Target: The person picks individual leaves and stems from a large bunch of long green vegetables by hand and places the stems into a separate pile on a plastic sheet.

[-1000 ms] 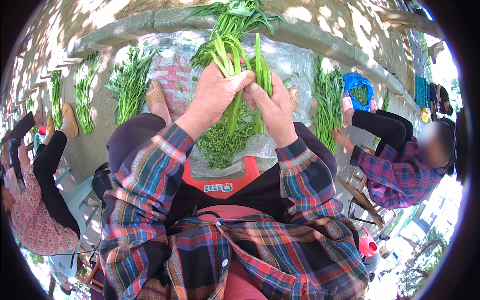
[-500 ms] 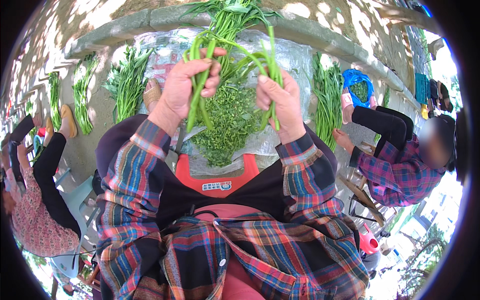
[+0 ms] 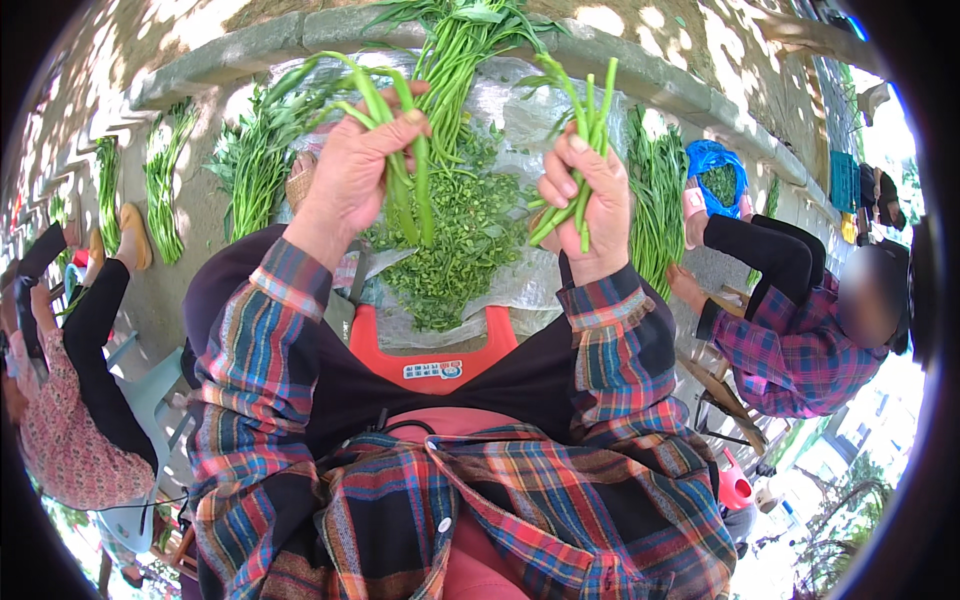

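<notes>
My left hand (image 3: 352,170) is closed round several long green vegetable stems (image 3: 408,205), with leafy tops trailing up and to the left. In my right hand (image 3: 592,195), thumb and fingers grip a smaller bunch of green stems (image 3: 598,130), some ending in leaves at the top. The two bunches are apart. Below and between the hands, a heap of loose green leaves and short pieces (image 3: 450,250) lies on a clear plastic sheet (image 3: 505,110). Beyond it, a large pile of long leafy stems (image 3: 458,65) rests on the sheet's far side.
A red plastic stool edge (image 3: 430,362) shows between my knees. Leafy bundles lie left (image 3: 250,170) and right (image 3: 655,200) of the sheet. A stone kerb (image 3: 665,80) runs behind. One person sits at right (image 3: 800,340) near a blue bag (image 3: 742,165), another at left (image 3: 85,430).
My hands have moved farther apart, the right one shifting right. The stems that stretched between them are now two separate bunches. Leafy tops now trail left from my left hand.
</notes>
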Available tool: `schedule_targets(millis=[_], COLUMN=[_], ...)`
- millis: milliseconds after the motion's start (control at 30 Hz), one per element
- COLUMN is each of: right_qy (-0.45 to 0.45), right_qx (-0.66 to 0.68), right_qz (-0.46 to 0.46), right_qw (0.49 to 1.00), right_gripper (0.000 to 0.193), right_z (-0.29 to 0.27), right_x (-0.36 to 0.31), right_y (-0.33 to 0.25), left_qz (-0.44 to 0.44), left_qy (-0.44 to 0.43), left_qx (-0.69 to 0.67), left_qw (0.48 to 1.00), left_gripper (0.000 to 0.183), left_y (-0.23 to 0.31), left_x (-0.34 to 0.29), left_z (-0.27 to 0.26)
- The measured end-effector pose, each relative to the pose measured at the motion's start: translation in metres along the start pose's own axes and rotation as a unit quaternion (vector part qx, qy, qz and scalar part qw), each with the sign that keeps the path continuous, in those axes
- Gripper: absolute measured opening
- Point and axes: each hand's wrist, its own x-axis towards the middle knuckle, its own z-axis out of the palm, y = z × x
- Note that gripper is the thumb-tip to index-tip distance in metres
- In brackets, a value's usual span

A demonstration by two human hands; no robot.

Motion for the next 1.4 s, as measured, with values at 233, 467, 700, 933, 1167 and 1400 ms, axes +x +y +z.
schedule_targets(millis=[233,467,700,933,1167,1400], right_qy=[-0.004,-0.058,-0.052,-0.082,-0.023,0.066], right_qx=[-0.112,-0.190,-0.482,-0.433,-0.318,-0.097], right_qz=[0.066,0.046,-0.067,-0.103,-0.016,-0.005], right_qw=[0.992,0.979,0.872,0.892,0.948,0.993], right_gripper=[0.020,0.034,0.049,0.043,0.024,0.013], right_z=[0.010,0.021,0.017,0.007,0.012,-0.007], right_x=[-0.004,-0.009,-0.010,-0.007,-0.009,-0.001], right_y=[0.019,0.024,0.028,0.039,0.026,0.002], left_qz=[-0.025,-0.032,-0.069,-0.099,-0.117,-0.090], left_qy=[-0.060,-0.080,-0.060,-0.098,-0.019,0.107], left_qx=[-0.026,-0.024,-0.050,-0.036,0.026,-0.065], left_qw=[0.998,0.996,0.995,0.990,0.993,0.988], left_gripper=[0.031,0.025,0.022,0.024,0.034,0.039], left_y=[-0.012,-0.022,-0.024,-0.011,0.000,0.011], left_x=[-0.005,0.001,0.001,-0.004,-0.003,0.005], left_z=[0.035,0.040,0.037,0.035,0.029,0.009])
